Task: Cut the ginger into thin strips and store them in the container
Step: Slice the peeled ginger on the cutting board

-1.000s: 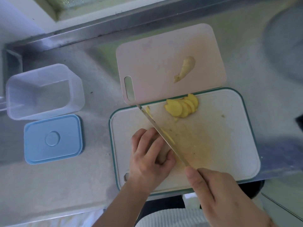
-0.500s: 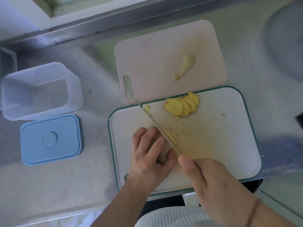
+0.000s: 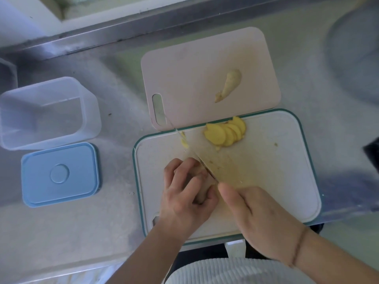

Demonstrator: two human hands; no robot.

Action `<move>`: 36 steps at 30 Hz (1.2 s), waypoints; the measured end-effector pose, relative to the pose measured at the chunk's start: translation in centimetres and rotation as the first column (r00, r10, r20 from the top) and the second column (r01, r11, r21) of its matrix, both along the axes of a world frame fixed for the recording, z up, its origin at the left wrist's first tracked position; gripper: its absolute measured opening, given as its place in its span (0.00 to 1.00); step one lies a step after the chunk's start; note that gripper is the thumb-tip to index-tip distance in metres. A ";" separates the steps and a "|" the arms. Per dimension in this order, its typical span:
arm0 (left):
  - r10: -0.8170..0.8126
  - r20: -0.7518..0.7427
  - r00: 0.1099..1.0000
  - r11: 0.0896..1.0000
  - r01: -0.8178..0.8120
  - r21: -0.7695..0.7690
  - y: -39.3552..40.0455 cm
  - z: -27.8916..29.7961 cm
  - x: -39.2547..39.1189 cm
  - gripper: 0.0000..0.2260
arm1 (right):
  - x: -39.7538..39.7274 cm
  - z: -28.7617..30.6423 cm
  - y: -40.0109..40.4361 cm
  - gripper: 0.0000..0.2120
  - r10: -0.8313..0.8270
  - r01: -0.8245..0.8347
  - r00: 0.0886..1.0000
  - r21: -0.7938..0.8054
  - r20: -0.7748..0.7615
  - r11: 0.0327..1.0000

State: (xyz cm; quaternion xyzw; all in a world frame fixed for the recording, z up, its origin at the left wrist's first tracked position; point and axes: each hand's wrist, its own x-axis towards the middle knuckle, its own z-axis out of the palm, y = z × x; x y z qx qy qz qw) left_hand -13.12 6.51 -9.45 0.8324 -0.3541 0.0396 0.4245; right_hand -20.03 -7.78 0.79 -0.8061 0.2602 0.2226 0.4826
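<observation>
On the white green-rimmed cutting board [image 3: 287, 181], my left hand [image 3: 186, 193] curls over a piece of ginger [image 3: 204, 187], mostly hidden under the fingers. My right hand [image 3: 252, 218] grips a knife [image 3: 196, 156] whose blade runs diagonally up-left right beside the left fingers. A fanned pile of yellow ginger slices [image 3: 225, 132] lies at the board's far edge. A small yellow scrap [image 3: 184, 143] sits next to the blade. An uncut ginger knob [image 3: 228, 85] lies on the pink board [image 3: 184, 78]. The clear container [image 3: 47, 111] stands open and empty at the left.
The container's blue lid [image 3: 59, 174] lies flat in front of it on the steel counter [image 3: 102, 222]. A raised steel ledge [image 3: 123, 27] runs along the back. A round grey shape [image 3: 356, 56] sits at the far right. The counter's near edge is close to my body.
My right hand has pushed the knife forward and to the left, so the blade tip now reaches over the pink board's handle slot. The left hand keeps its hold on the ginger.
</observation>
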 end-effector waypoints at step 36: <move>-0.016 -0.010 1.000 1.000 0.016 0.006 0.3 0.4 0.0 0.14 | -3.5 -1.4 -1.7 0.33 -0.039 0.036 0.998 0.073 0.040 0.997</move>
